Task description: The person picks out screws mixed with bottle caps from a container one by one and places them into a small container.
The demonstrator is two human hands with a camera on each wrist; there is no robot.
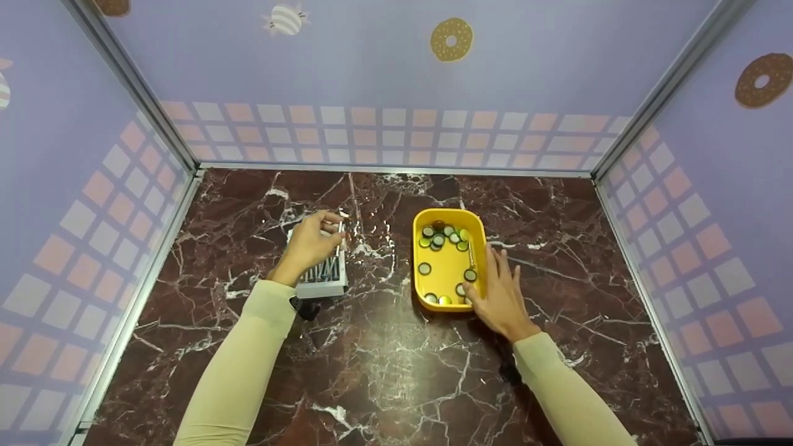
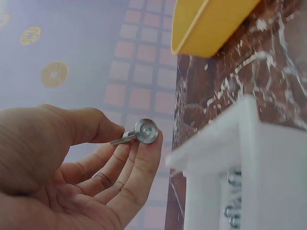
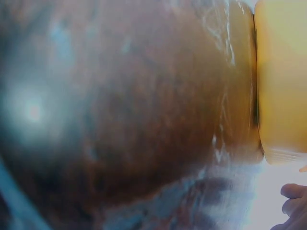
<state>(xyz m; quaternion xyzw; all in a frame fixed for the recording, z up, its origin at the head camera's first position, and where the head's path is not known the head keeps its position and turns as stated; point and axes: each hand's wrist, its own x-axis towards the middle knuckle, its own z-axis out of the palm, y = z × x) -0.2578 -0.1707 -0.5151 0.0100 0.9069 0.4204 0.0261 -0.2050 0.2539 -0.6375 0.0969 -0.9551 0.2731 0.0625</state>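
My left hand [image 1: 315, 244] pinches a silvery bolt [image 2: 147, 130] between thumb and fingertips. The bolt's flat round head, with a socket in its middle, faces the left wrist camera. Below this hand sits a white box [image 1: 321, 290], which holds several more bolts [image 1: 327, 270] side by side; the hand hides its far part. My right hand [image 1: 503, 297] lies against the right side of a yellow bin [image 1: 445, 282], fingers extended along the outside and thumb over the front corner. Inside the bin are several small round discs [image 1: 438, 240] and one bolt [image 1: 471, 254] by the right wall.
The dark red marbled table [image 1: 384, 371] extends around the box and bin. Purple printed panels [image 1: 372, 74] enclose it at the back and both sides, with metal strips [image 1: 396, 168] along the lower edges. A gap of table separates box from bin.
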